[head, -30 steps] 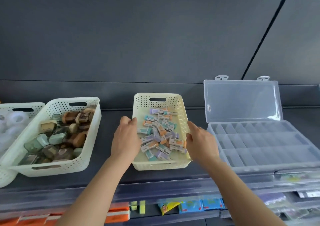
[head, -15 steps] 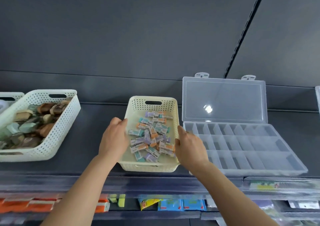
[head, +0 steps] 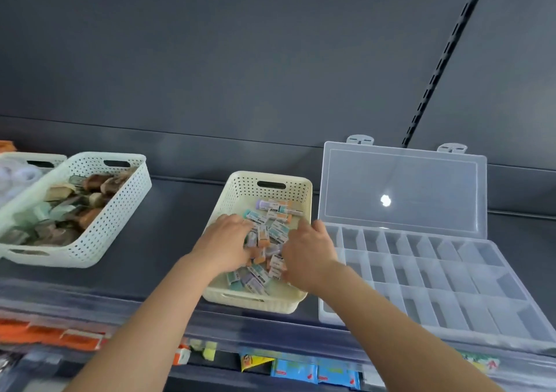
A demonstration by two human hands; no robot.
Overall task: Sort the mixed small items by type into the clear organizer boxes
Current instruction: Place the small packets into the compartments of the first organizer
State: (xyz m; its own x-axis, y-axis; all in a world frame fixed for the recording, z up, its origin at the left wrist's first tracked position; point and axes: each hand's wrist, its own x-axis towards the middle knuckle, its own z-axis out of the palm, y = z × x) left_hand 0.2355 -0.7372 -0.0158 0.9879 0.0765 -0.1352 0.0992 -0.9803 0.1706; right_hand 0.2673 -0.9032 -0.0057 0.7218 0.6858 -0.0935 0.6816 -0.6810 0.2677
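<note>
A cream perforated basket stands on the dark shelf and holds a pile of small erasers in purple, teal and orange sleeves. Both of my hands are inside it, palms down on the pile. My left hand covers the left side and my right hand the right side. Their fingertips are buried among the erasers, so any grip is hidden. Just right of the basket lies the clear organizer box, its lid standing open and its compartments bare.
A white perforated basket with brown and green items sits at the left, another white basket behind it. Below the shelf edge lie orange packs and blue packets. A dark back wall rises behind.
Both hands have left the basket's side walls and gone inside it, onto the eraser pile. The view has shifted so the left white basket shows more fully again.
</note>
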